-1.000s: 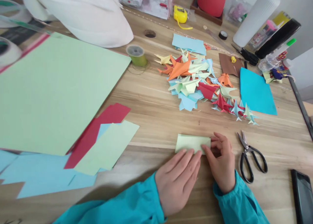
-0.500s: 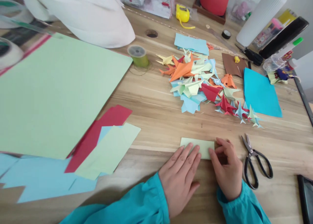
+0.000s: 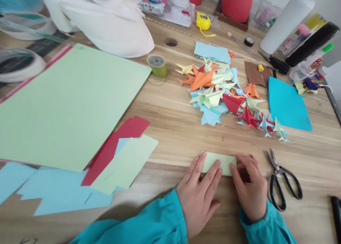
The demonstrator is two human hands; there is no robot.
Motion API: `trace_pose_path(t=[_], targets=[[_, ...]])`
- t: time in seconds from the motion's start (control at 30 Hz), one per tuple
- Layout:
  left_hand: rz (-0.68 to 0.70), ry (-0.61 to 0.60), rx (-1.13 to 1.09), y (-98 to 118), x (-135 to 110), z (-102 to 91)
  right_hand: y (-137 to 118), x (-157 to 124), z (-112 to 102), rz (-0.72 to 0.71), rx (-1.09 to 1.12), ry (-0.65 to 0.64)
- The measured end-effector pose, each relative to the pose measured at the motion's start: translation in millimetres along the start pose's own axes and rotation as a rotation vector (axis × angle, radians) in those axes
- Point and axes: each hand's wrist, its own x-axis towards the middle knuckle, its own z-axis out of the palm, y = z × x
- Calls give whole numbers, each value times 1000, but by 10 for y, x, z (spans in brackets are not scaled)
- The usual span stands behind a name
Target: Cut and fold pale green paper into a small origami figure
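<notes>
A small pale green paper rectangle (image 3: 222, 163) lies on the wooden table in front of me. My left hand (image 3: 201, 194) rests flat over its left part, fingers spread. At the paper's right end, my right hand (image 3: 250, 185) pinches the edge between thumb and curled fingers. Just right of that hand lie black-handled scissors (image 3: 278, 169), blades slightly apart. Beyond the paper is a heap of folded paper shapes (image 3: 210, 91) in orange, green, blue and red.
Large green sheets (image 3: 74, 105) cover the left side, with red strips (image 3: 130, 128), green pieces (image 3: 128, 164) and blue pieces (image 3: 66, 190) beside them. A thread spool (image 3: 157, 66) stands behind. Bright blue paper (image 3: 287, 103) lies right of the heap. A yellow tape measure (image 3: 203, 22) sits farther back.
The left hand's fingers have spread wider on the green paper, the index finger now nearer its left end. The right hand stays at the right edge. The whole view has shifted slightly.
</notes>
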Motion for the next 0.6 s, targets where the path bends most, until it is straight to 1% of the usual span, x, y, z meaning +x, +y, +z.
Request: trace_pose_path(t=[0.13, 0.4, 0.6], targets=[[9, 2, 2, -5, -6, 8, 13, 3, -4, -83, -6, -10], [-11, -32, 5, 6, -11, -4, 3, 12, -14, -107, -2, -16], [-24, -85, 46, 19, -7, -8, 20, 5, -25, -116, 5, -30]])
